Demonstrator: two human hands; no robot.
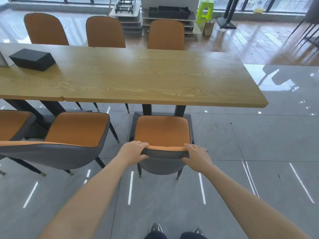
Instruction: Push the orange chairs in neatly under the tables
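I am holding the top of the chair back with both hands. My left hand (133,151) is curled over the left end of it, fingers on top and thumb on the gray back. My right hand (196,155) holds the right end the same way. So both hands have a tight grip on one orange chair (162,130).

This chair is right in front of me, at 12 o'clock. It faces the table (155,75). Its whole seat is out in the open. Only the front edge is close to the table edge. I think it is lined up straight, but it is not pushed in yet. It needs a good push forward.

At 10 o'clock there is a next chair (77,128). It is out too, and it sits a bit crooked. At 9 o'clock I can see part of a third chair (12,123), also out from the table.

Across the table, from 11 to 12 o'clock, stand three far chairs (105,31). Their backs are close to the far edge and I cannot see their seats, so I think those are done.

So I have three chairs left on my side, with this one first.

A black box (32,59) sits on the table at 10 o'clock.
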